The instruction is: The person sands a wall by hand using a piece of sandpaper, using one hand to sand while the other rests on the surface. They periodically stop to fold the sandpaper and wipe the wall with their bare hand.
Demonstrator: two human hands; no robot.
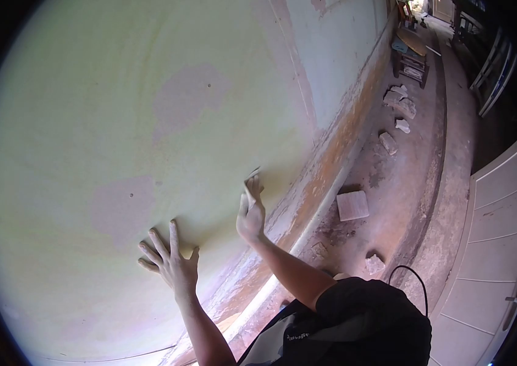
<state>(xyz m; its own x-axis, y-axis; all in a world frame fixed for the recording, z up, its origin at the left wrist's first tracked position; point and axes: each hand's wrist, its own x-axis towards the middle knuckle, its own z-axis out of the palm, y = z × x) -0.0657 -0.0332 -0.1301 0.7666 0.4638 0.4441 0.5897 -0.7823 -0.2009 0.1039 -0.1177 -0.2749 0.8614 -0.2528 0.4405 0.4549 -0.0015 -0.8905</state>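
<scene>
A pale green wall (100,134) with pinkish patches fills the left and middle of the head view. My left hand (176,268) lies against it with the fingers spread, and nothing is in its grasp. To the right and slightly higher, my right hand (251,216) is bent at the wrist and pressed to the wall. Its fingers close on a thin piece of sandpaper (252,174), of which only a narrow edge shows. Both hands look coated in pale dust. Small dark holes mark the wall's two larger patches.
Bare, peeling plaster runs along the wall's base (307,201). On the floor lie a square block (353,205) and several broken chunks (400,104). A white panelled door (490,244) stands at the right. Farther off is a small rack (413,66) with things on it.
</scene>
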